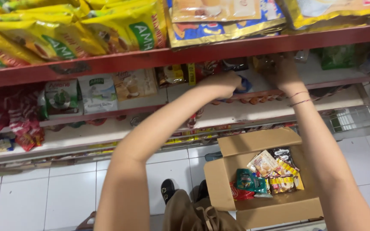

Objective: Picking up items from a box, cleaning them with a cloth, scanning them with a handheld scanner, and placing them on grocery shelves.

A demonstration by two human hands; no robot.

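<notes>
- While both arms are reaching under the red top shelf [236,49], the hands are working on the second shelf [253,112], near its front edge.
- Left hand [222,84] is curling mostly closed, fingers touching a small blue packet [244,84]; can't tell whether it's actually gripping it.
- Right hand [284,72] is sitting further right, under the top shelf's lip, fingers bent around a dark snack packet [267,62]; too blurred and shadowed to tell how firm the hold is.
- A row of small brown packs [258,99] is lining the second shelf's front edge, just below both hands.
- An open box [225,188] is sitting on the white tile floor [65,196] directly below, holding mixed sachets [267,175].
- Yellow bags [120,25] are overhanging the top shelf's edge, left of the arms.
- Risks, as I'm judging it:
  - forearms are crossing close to the front-edge row, so a wrist drag could be knocking packs off onto the floor or into the box
  - view of the fingers is getting blocked by the top shelf, so a packet could be slipping or landing crooked
  - lifting an elbow could be catching the overhanging bags.
</notes>
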